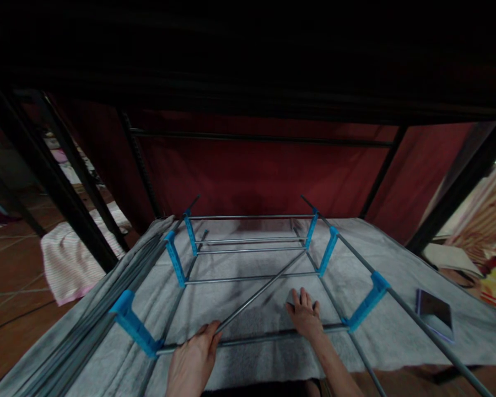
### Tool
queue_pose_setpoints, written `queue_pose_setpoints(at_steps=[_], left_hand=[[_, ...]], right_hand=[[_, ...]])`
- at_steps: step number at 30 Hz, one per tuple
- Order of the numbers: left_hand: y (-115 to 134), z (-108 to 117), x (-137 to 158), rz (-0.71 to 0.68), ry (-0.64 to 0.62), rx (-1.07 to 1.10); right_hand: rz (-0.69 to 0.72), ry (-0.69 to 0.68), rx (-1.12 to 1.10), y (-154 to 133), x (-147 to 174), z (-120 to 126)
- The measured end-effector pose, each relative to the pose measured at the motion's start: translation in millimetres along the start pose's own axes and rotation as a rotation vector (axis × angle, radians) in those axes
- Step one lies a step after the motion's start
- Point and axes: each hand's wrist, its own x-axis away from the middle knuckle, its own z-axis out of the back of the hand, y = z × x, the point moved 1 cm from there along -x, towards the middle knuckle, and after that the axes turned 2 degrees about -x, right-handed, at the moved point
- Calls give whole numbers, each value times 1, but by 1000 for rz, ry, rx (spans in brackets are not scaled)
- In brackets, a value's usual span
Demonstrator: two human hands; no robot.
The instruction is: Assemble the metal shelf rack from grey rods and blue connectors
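Note:
My left hand (193,358) is closed around the near end of a loose grey metal tube (264,288), which slants away to the right across the frame. Under that hand runs the nearest cross tube (268,337). My right hand (305,315) has its fingers spread over the grey blanket, its wrist above this same cross tube. The frame is made of grey tubes joined by bright blue plastic connectors, among them a near left connector (134,325) and a near right connector (367,302). Farther cross tubes (250,278) span the two sides.
A bundle of grey tubes (86,325) lies along the left side of the grey blanket (400,253). A phone (435,314) rests at the right. Dark metal posts (72,204) and a low dark overhang surround the space, with a red curtain (264,176) behind.

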Motion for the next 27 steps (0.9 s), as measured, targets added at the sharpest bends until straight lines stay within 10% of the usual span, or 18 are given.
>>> queue_pose_setpoints(at_steps=[27], left_hand=[[24,-44,-20,-27,-95,104]], right_hand=[[-5,15,-8,0,0,2]])
